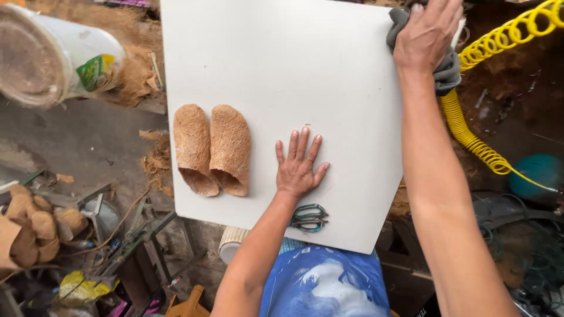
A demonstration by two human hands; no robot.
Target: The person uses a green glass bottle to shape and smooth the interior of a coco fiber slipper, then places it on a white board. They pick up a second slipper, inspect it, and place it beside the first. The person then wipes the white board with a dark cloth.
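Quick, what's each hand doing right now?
Left hand: open, flat on the white board, holding nothing.
Right hand: pressing a grey cloth at the board's far corner, fingers loosely over it.

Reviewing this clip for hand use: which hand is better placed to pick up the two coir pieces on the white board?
Left, probably. The left hand lies flat on the white board beside the coir pieces; the right hand grips a grey cloth at the far corner.
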